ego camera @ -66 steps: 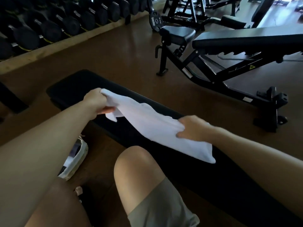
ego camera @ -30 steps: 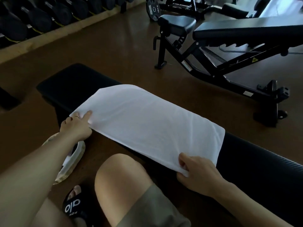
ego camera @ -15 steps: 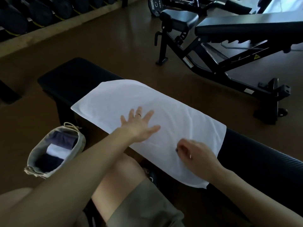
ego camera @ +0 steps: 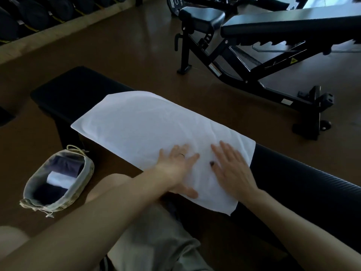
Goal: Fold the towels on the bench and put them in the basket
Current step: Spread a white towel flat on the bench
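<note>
**Towel spread flat on the bench, both palms on it**

The main risk from here is the towel (ego camera: 148,130) sliding off. Its near edge hangs a little past the front lip of the bench (ego camera: 304,184), and the padded top looks smooth, so a sideways sweep of the palms could drag the whole cloth toward the floor instead of flattening it. A second risk is a crooked fold: the far left corner looks rounded and slightly lifted, so if the ends are brought together without squaring that corner, the edges probably will not meet. A bulky, uneven fold would also sit badly in the basket (ego camera: 86,178), which already holds dark and white folded pieces and has limited room left.

The towel is white, thin and rectangular, laid lengthwise along the dark bench, mostly smooth with a few shallow creases near its right half. It is a single layer, not yet folded.

The left hand (ego camera: 176,165) lies flat on the towel's near right part, fingers straight and spread, holding nothing. The right hand (ego camera: 230,165) rests just beside it, also flat with fingers extended, pressing the cloth down. The basket stands on the floor to the left, below the bench.
</note>
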A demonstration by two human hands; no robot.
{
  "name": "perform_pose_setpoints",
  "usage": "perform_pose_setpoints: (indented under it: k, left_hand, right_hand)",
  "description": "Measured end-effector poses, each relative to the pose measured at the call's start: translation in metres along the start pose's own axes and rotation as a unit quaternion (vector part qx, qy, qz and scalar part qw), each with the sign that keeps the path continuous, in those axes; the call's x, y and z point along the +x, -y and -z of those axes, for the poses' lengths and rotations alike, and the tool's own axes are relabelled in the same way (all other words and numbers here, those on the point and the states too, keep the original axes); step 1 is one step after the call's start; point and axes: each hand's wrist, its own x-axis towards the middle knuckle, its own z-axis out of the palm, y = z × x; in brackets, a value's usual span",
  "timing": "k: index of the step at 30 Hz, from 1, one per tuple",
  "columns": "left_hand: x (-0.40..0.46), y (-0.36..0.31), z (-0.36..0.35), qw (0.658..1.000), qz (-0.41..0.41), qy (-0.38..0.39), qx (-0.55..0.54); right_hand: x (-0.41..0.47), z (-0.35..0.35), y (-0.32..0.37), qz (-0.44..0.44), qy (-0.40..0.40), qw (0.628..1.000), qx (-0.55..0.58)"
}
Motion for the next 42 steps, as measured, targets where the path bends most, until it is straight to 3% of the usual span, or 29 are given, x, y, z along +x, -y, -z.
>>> perform_pose_setpoints:
  k: [3, 7, 11, 16, 19, 22, 25, 28, 32, 37, 40, 42]
  left_hand:
    - [-0.003, -0.043, -0.012, 0.995, -0.097, -0.026, 0.018]
    - [0.007, -0.089, -0.046, 0.978, -0.148, -0.065, 0.132]
    - [0.001, -0.101, -0.067, 0.954, -0.205, -0.112, 0.189]
    - [0.002, -0.099, -0.067, 0.951, -0.243, -0.074, 0.178]
    - [-0.009, -0.083, -0.041, 0.956, -0.285, -0.003, 0.071]
    - [-0.015, -0.045, -0.006, 0.974, -0.202, -0.028, -0.097]
    - [-0.003, 0.014, 0.02, 0.99, -0.022, -0.099, -0.096]
    - [0.011, 0.082, 0.027, 0.981, 0.11, -0.082, -0.136]
    - [0.021, 0.15, 0.005, 0.974, 0.167, -0.073, -0.138]
    - [0.035, 0.203, -0.017, 0.951, 0.187, -0.173, -0.173]
    - [0.047, 0.222, -0.02, 0.936, 0.201, -0.219, -0.188]
    - [0.053, 0.228, -0.018, 0.936, 0.209, -0.208, -0.191]
  right_hand:
    - [0.021, 0.008, -0.032, -0.07, -0.006, 0.997, 0.021]
    - [0.033, 0.005, -0.063, -0.101, 0.02, 0.995, -0.006]
    - [0.042, 0.015, -0.07, -0.198, 0.0, 0.98, 0.018]
    - [0.048, 0.011, -0.037, -0.066, -0.034, 0.997, -0.007]
    - [0.055, 0.006, -0.03, -0.094, 0.002, 0.995, 0.015]
    - [0.07, 0.015, -0.018, -0.14, -0.022, 0.989, 0.028]
    - [0.092, 0.02, 0.012, -0.018, -0.039, 0.999, 0.009]
    - [0.116, 0.016, 0.052, 0.078, 0.018, 0.997, -0.019]
    - [0.152, 0.002, 0.101, 0.146, 0.058, 0.986, -0.061]
    - [0.215, -0.004, 0.154, 0.181, 0.062, 0.98, -0.047]
    - [0.258, -0.008, 0.179, 0.181, 0.023, 0.983, -0.016]
    - [0.287, -0.007, 0.189, 0.175, -0.029, 0.984, 0.031]
